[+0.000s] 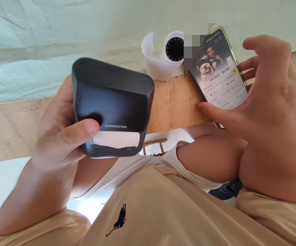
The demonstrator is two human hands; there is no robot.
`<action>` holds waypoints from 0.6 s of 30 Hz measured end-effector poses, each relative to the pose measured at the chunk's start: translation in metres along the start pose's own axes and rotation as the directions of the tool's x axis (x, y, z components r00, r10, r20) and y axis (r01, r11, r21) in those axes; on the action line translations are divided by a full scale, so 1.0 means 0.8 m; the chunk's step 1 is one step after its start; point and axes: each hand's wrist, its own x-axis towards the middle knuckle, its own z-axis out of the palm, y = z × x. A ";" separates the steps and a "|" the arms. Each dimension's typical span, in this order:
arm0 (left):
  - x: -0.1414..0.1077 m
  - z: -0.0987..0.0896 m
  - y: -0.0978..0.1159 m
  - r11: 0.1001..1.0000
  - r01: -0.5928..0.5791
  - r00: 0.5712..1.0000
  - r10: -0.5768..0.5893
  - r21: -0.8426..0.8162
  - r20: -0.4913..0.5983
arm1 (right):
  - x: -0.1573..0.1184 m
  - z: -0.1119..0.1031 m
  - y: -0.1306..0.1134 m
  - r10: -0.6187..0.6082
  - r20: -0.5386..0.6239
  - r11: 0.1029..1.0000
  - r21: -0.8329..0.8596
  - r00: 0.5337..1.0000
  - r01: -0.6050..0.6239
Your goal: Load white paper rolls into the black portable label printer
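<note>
A dark label printer (114, 99) with NIIMBOT lettering is held up in my left hand (58, 133). The thumb presses on its front near the lettering, while the other fingers are hidden behind it. A strip of white paper (117, 139) shows in the slot at its lower edge. On the right, my right hand (268, 109) grips a smartphone (218, 82), tilted, with its screen lit. Its thumb is at the near edge, some fingers are at the far side, and the index finger is raised off the screen.
Beyond the two hands, a partly unrolled white paper roll (160, 68) with a black toothed core lies at the wooden table edge (175, 106). Pale wrinkled cloth (106, 30) covers the table behind. My legs are below the edge. A blurred patch hides the area beside the phone.
</note>
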 end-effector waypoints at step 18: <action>-0.013 -0.009 0.000 1.000 0.008 1.000 -0.008 0.006 0.020 | 0.001 0.004 0.005 -0.042 -0.011 0.998 0.039 0.999 0.042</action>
